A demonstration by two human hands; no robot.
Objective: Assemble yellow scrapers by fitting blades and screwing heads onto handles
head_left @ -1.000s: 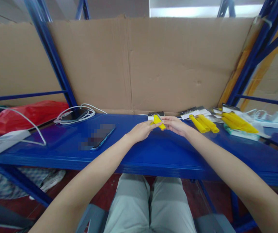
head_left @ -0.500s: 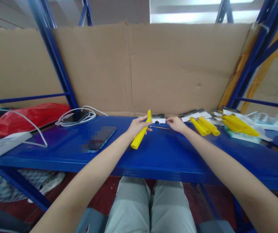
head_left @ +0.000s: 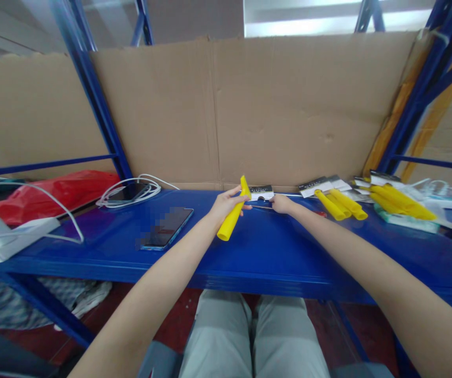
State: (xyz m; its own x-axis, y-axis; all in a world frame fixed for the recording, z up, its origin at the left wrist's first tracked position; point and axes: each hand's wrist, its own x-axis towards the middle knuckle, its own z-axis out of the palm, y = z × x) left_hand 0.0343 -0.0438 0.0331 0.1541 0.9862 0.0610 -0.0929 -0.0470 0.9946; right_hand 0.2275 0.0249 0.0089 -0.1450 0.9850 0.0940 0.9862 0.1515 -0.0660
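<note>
My left hand (head_left: 228, 203) is closed around a hollow yellow tube (head_left: 230, 221). The tube leans, its round open end towards me and its flattened end up. To its right, my right hand (head_left: 281, 203) is low over the table with its fingers closed on a thin metal rod (head_left: 263, 207), whose left part sticks out towards the tube. Just behind the rod lies a black-and-white card (head_left: 261, 192), close to the right fingertips. A small red piece (head_left: 321, 213) shows beside my right wrist; whether it belongs to the rod is hidden.
On the blue table (head_left: 265, 252) lie several yellow tubes (head_left: 340, 205) with cards (head_left: 322, 185) at the right. More yellow tubes (head_left: 401, 202) rest farther right. A phone (head_left: 168, 228), a coiled white cable (head_left: 131, 194) and a red bag (head_left: 60, 191) are left. Cardboard (head_left: 269, 105) stands behind.
My right hand has moved from the card's edge down onto the thin rod and closed on it. The left hand keeps the yellow tube nearly in place. The view has shifted slightly.
</note>
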